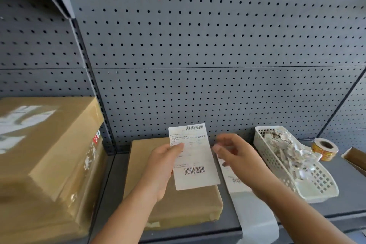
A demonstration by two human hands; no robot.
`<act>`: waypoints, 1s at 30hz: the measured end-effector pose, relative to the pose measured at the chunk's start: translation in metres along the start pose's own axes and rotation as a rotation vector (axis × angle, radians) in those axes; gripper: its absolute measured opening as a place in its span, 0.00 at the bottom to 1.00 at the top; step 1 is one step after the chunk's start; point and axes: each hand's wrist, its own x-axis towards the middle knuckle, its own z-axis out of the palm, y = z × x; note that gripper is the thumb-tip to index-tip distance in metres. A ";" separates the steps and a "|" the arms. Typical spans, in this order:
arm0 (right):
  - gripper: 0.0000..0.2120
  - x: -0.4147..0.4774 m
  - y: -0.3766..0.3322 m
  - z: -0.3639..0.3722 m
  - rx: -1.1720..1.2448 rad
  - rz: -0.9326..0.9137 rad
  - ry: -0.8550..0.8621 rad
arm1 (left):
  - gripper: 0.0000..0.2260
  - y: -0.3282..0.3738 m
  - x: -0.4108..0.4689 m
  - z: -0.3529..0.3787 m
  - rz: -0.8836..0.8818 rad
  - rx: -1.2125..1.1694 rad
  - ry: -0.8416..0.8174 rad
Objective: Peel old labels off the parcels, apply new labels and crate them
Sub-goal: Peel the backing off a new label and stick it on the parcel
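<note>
New label pinched in left hand, held over flat parcel at shelf front edge, not stuck yet. Right hand loose, empty, just beside label. Scraps fill basket: this parcel looks peeled; applying, crating left.

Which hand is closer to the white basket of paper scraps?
Right. The right hand hovers just left of the basket; the left hand is farther off, holding a label.

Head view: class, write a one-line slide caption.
Left hand holds a label over a flat parcel; right hand open beside it.
</note>
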 end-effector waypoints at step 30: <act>0.09 0.046 0.025 0.099 -0.298 0.022 -0.152 | 0.16 -0.036 0.040 -0.069 0.265 0.893 0.292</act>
